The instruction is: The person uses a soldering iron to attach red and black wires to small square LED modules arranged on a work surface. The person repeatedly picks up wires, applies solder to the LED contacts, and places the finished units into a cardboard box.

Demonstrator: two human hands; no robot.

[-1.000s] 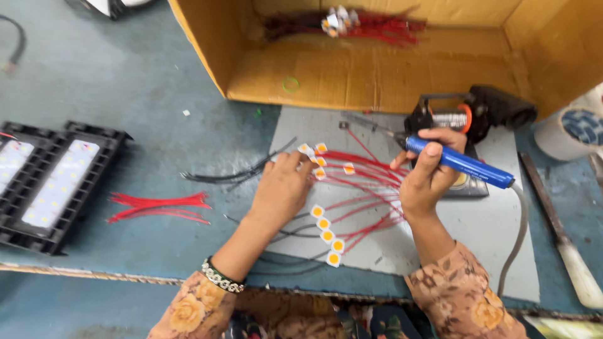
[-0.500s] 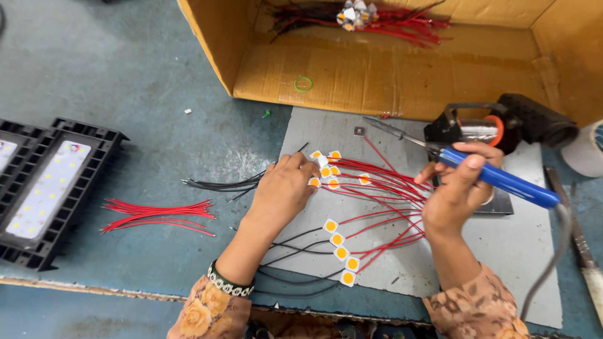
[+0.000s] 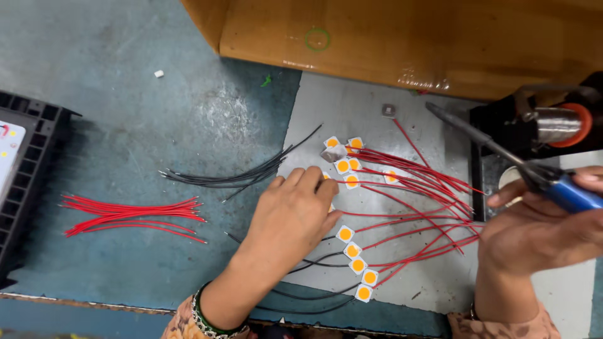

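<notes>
Resting palm-down on the grey mat point(image 3: 402, 119), left hand point(image 3: 295, 216) spread open, fingers loosely together and pressed near a small white LED chip point(image 3: 342, 166) with an orange centre — likely pinning the piece flat so it cannot slide. Not closed around anything; fingertips just touching or just beside the nearest chips, exact contact hidden under the palm.

Gripping a soldering iron point(image 3: 502, 154) by its blue handle, right hand point(image 3: 540, 235) closed around it at the right edge of the mat, long dark tip angled up and left toward the top of the mat, lifted clear of the chips. Held like a pen, probably for fine control over small pads.

Fanning out from the chips toward the right edge, a sheaf of red wires point(image 3: 427, 207), each seemingly joined to a chip; more chips in a short row near the mat's lower edge. Kept on the mat, presumably to spare the worn blue bench point(image 3: 125, 113) from heat.

Lying off the mat's left edge, a bundle of black wires point(image 3: 232, 179), and further left a loose bunch of red wire lengths point(image 3: 129, 216), near for picking. Standing past the mat's right edge, a solder spool on a black stand point(image 3: 553, 125). Along the bench's far side, a cardboard box point(image 3: 408, 37); at its left edge, a black tray point(image 3: 28, 176).
</notes>
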